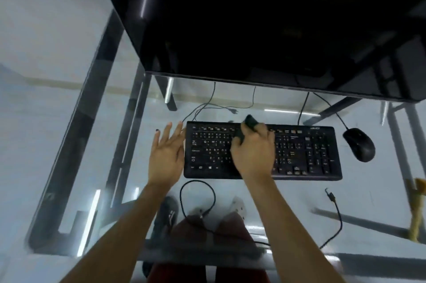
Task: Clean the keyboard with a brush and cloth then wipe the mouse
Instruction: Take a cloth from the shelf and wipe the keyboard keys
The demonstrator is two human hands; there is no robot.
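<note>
A black keyboard lies flat on the glass desk, in the middle of the view. My right hand hovers over the keyboard's middle keys, shut on a dark brush whose handle end sticks out beyond the far edge of the keys. My left hand is open with fingers spread, just off the keyboard's left edge, holding nothing. A black mouse rests to the right of the keyboard. No cloth can be made out.
A large black monitor overhangs the far side of the desk. Loose black cables loop near the front edge and behind the keyboard. A yellowish object sits at the right edge. Legs and shoes show through the glass.
</note>
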